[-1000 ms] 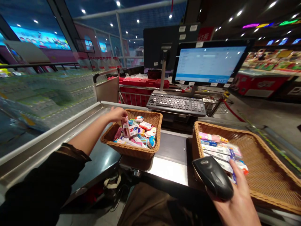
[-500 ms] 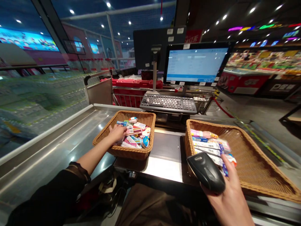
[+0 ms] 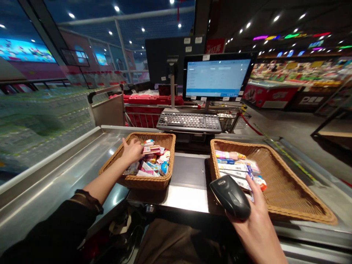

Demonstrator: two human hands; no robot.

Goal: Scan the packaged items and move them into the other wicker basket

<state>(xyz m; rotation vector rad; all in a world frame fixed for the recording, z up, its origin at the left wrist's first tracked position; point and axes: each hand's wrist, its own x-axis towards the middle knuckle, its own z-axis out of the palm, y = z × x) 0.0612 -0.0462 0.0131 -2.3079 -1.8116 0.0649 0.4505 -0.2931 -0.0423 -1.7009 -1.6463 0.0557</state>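
My left hand [image 3: 132, 151] reaches into the left wicker basket [image 3: 171, 161], its fingers closed on the left end of a small flat red-and-white packet [image 3: 151, 149]. Under and around that packet lies a jumble of small colourful packs, among them a blue round-ended one [image 3: 164, 168]. A black handheld barcode scanner [image 3: 231, 196] is gripped in my right hand [image 3: 257, 218], in front of the right wicker basket [image 3: 286, 183]. Long white boxes [image 3: 233, 170] and a pink pack [image 3: 225, 154] lie in that basket's left part. The fingertips under the scanner are hidden.
Between the baskets is a flat grey counter panel [image 3: 189, 172]. Behind it stand a keyboard [image 3: 188, 121] and a lit monitor [image 3: 217, 79]. A metal counter [image 3: 90, 161] with a raised edge runs along the left. Shopping carts stand beyond.
My left hand has shifted and closed on the red-and-white packet, which sits slightly higher. The scanner stays in my right hand. The whole view has swung a little to the right.
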